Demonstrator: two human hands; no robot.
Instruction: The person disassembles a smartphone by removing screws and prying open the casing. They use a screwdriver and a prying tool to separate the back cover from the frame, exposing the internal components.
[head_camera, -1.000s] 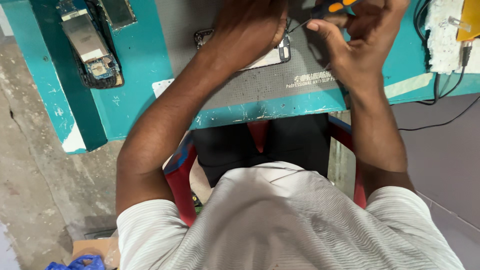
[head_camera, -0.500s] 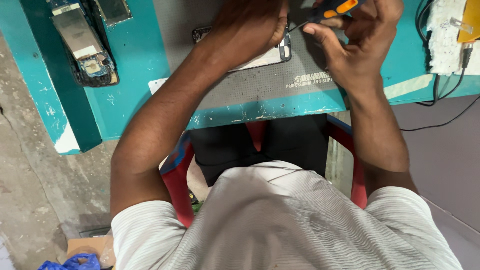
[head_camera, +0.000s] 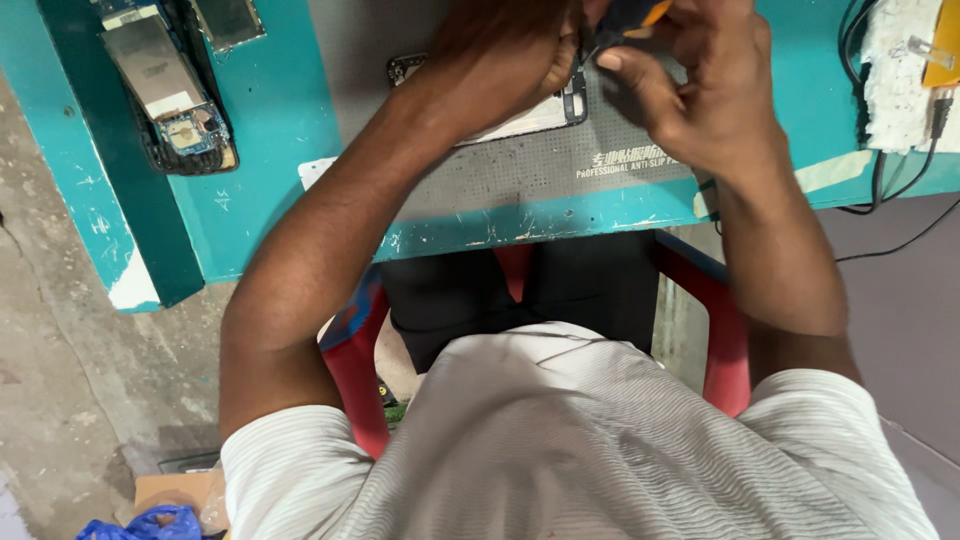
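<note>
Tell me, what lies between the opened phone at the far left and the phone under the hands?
In the head view, only bare teal tabletop and the grey mat's edge separate the opened phone from the phone under the left hand.

Two phones, one screwdriver, one mat.

A phone repair workshop: teal workbench, grey anti-slip mat, dismantled phone.

Phone: flat on grey mat, back open, dark frame, pale inside, mostly hidden. Screwdriver: black and orange handle, tilted, tip at phone's right edge.
</note>
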